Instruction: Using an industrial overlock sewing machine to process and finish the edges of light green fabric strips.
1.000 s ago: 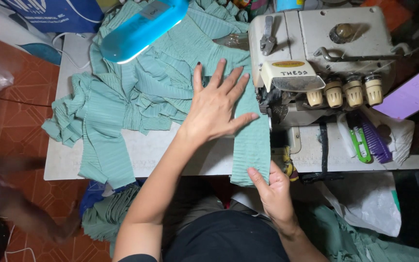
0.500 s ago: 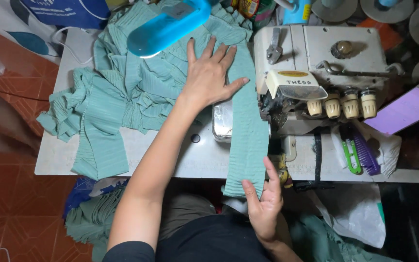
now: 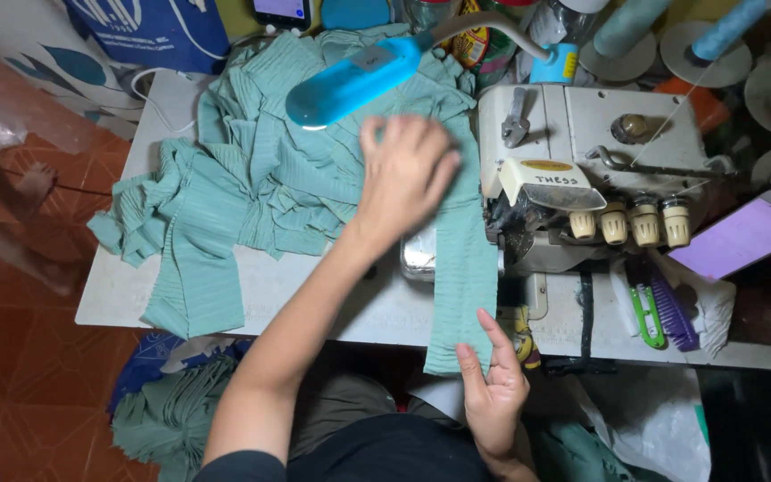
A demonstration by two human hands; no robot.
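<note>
Green ribbed cloth covers most of a white table [image 3: 118,295], seen from above by a head-worn camera. A long strip of the cloth [image 3: 463,268] runs from the heap at the back toward the person, passing just beside the left face of a grey-white sewing machine [image 3: 600,152] and hanging over the table's near edge.

Left hand [image 3: 403,174]: blurred, fingers spread and loosely curled, palm down over the far part of the strip where it meets the heap; whether it presses the cloth or hovers just above it cannot be told. It clasps nothing.

Right hand [image 3: 493,393]: at the near edge of the table, palm turned up, fingers open; the thumb and forefinger touch the lower end of the strip at its hanging hem. The hold is light, more a steadying touch than a clench.

Heap of cloth [image 3: 225,205]: crumpled folds of the same green ribbed cloth, spread across the left and back of the table, one flap drooping over the front edge.

Lamp [image 3: 354,80]: blue, oval head on a bent grey neck, above the heap and just behind the left hand.

Small metal plate [image 3: 419,254]: on the table, touching the left edge of the strip, near the machine's base.

Phone [image 3: 742,239]: lit pale purple screen, to the right of the machine. Green clippers [image 3: 646,314] and a purple brush [image 3: 671,312] lie side by side in front of it. More green cloth [image 3: 167,415] lies below the table at left.
</note>
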